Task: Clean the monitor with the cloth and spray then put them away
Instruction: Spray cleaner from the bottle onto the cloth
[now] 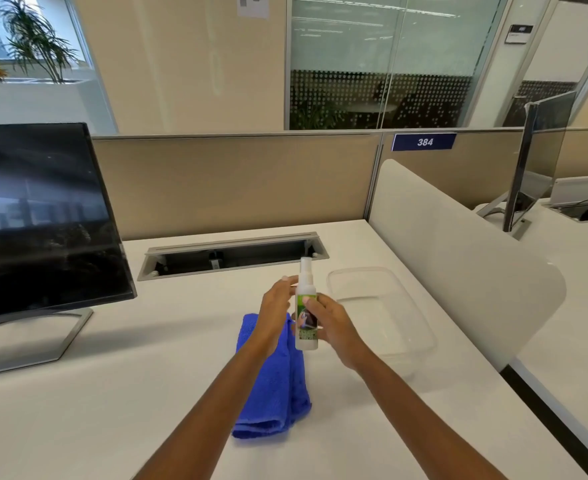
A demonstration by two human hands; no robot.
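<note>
Spray bottle (306, 313) sits pinched in your right hand (334, 327); left hand's (275, 306) fingers rest loosely near its cap. Uncap it next, then aim at the monitor (43, 220).

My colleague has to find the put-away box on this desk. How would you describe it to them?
On the white desk, look right of the blue cloth, beside the curved white divider. The clear plastic container sits there, empty, shallow and see-through, unlike the metal-rimmed cable slot behind it.

Both arms are reaching toward 12 o'clock; right hand (332, 323) is gripping, left hand (277, 306) is cupping loosely at 9 o'clock.
</note>
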